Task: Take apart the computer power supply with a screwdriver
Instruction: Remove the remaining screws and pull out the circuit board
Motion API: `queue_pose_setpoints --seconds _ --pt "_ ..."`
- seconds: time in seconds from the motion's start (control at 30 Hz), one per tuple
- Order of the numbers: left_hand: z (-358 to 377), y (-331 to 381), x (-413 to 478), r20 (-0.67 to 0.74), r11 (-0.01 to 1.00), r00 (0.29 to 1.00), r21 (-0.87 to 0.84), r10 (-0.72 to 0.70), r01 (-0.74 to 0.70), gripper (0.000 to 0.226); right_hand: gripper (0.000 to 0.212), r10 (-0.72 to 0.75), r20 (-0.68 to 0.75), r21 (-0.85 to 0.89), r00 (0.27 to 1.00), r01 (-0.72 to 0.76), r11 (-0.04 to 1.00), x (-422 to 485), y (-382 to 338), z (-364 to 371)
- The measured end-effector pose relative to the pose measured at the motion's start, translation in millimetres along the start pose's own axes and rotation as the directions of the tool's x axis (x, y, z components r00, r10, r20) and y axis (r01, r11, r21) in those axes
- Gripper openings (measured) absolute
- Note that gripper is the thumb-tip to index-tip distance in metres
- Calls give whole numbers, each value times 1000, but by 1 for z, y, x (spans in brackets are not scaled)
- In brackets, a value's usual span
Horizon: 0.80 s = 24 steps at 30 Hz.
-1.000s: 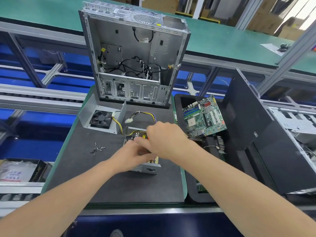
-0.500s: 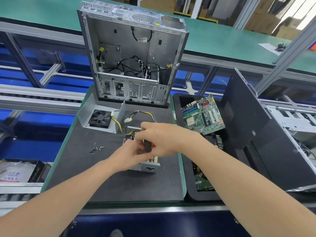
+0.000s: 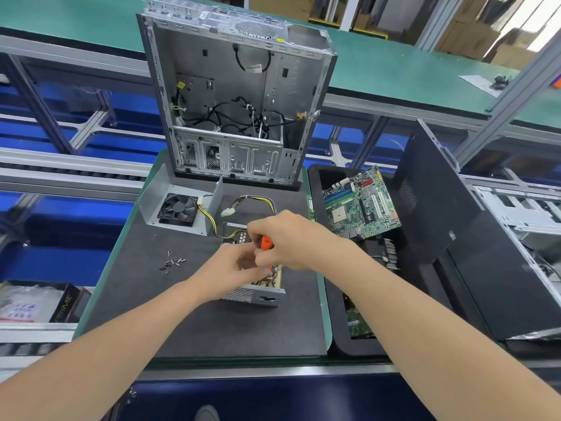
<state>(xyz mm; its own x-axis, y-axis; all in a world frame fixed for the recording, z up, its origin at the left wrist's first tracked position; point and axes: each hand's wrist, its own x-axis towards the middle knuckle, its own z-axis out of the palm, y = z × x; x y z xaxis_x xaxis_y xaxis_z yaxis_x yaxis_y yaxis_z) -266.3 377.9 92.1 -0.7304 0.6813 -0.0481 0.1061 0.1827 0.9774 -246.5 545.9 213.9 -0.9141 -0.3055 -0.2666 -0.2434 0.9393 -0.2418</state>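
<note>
The opened power supply lies on the dark mat, its perforated metal base and copper coils showing below my hands. Its grey cover with the black fan lies to the back left, joined by yellow and black wires. My right hand is shut on an orange-handled screwdriver, held upright over the supply's board. My left hand rests on the supply with its fingers by the screwdriver's lower shaft; the tip is hidden.
Several loose screws lie on the mat at the left. An empty upright computer case stands behind. A black tray at the right holds a green motherboard; a dark side panel leans there.
My right hand has shifted slightly, exposing the orange screwdriver handle that it covered a second ago. My left hand stays on the power supply.
</note>
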Motion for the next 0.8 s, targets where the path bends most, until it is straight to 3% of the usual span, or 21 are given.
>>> queue_pose_setpoints --seconds 0.1,0.27,0.33,0.4,0.5,0.63,0.8 --pt "-4 3 2 32 986 999 -162 34 -28 18 15 -46 -33 -8 998 46 999 3 4 1" --pt "-16 3 11 135 977 990 -211 42 -13 8 34 -53 -183 -146 982 26 989 10 6 8" --pt "-22 9 16 199 968 979 -252 48 3 12 46 -65 -226 -219 972 15 976 16 4 12" --pt "-29 12 23 244 960 970 -276 24 45 17 45 -93 -216 -230 972 42 972 20 5 12" --pt "-38 12 36 307 970 951 -223 -27 100 25 31 -101 -94 -127 990 89 988 24 11 5" --pt "-43 8 45 438 986 899 -138 -23 93 21 34 -149 -17 67 989 150 986 28 23 -3" --pt "-48 -4 51 314 985 940 -67 -132 161 18 36 -242 -62 295 968 250 922 39 40 2"
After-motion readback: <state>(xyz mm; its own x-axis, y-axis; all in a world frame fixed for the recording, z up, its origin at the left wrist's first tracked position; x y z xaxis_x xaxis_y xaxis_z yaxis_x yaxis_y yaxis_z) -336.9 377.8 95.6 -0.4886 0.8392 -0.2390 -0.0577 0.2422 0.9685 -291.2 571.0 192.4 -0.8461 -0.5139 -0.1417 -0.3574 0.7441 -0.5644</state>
